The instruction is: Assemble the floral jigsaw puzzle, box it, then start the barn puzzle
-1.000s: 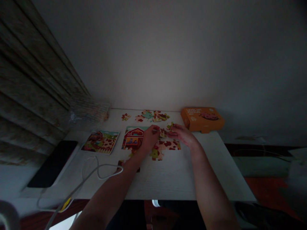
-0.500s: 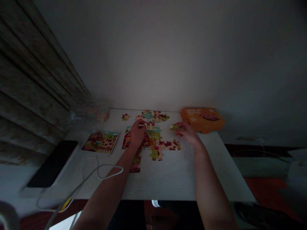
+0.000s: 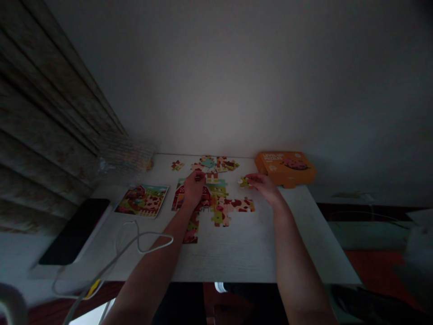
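My right hand [image 3: 265, 186] pinches a green and white puzzle piece [image 3: 242, 182] by its right side, just above the table right of the puzzle. My left hand [image 3: 195, 188] lies over the left part of the partly joined farm puzzle [image 3: 237, 205], covering some of the red barn. Its fingers are curled closed near a piece with a white fence [image 3: 212, 178]; whether anything is between them is hidden. Behind the hands lies a group of loose puzzle pieces [image 3: 208, 162], and one more loose piece [image 3: 177, 165] sits to their left.
A picture card [image 3: 142, 201] of the farm lies left of the puzzle. Farther left are a black phone [image 3: 76, 231] and a looping white cable [image 3: 155, 233]. An orange puzzle box [image 3: 287, 167] stands at the back right, clear plastic packaging [image 3: 125, 155] at the back left, against the curtain.
My right hand has turned the puzzle piece slightly and shifted it a little to the left. My left hand stays almost where it was.
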A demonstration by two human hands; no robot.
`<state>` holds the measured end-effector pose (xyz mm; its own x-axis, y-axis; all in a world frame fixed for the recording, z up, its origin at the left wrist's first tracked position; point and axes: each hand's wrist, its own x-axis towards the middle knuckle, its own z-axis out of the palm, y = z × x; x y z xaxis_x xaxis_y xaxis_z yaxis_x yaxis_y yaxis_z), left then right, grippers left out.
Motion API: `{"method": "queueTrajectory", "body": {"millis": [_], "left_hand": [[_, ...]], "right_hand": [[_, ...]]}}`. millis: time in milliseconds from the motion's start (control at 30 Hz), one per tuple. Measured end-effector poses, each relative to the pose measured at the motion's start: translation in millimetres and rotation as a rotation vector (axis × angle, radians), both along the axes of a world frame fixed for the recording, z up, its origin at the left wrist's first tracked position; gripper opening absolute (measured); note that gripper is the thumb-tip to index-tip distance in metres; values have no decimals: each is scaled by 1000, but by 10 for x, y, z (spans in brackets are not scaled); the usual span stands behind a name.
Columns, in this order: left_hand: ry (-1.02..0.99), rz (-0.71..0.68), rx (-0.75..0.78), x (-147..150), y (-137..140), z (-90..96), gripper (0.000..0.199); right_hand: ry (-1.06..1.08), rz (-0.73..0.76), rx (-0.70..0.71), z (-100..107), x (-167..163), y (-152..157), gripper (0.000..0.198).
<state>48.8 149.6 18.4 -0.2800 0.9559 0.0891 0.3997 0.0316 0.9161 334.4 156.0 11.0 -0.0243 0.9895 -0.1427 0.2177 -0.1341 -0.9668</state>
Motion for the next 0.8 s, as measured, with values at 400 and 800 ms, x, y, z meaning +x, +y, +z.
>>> {"method": "queueTrajectory", "body": {"millis": [400,800], "left_hand": [[10,1,15,-18,98,-112,9],[97,-17,14,-33,158,-192,9]], "right_hand": [[-144,258,-97,21,-227,-80,26],[-260,268,-65,-17,-281,-77,20]]}}
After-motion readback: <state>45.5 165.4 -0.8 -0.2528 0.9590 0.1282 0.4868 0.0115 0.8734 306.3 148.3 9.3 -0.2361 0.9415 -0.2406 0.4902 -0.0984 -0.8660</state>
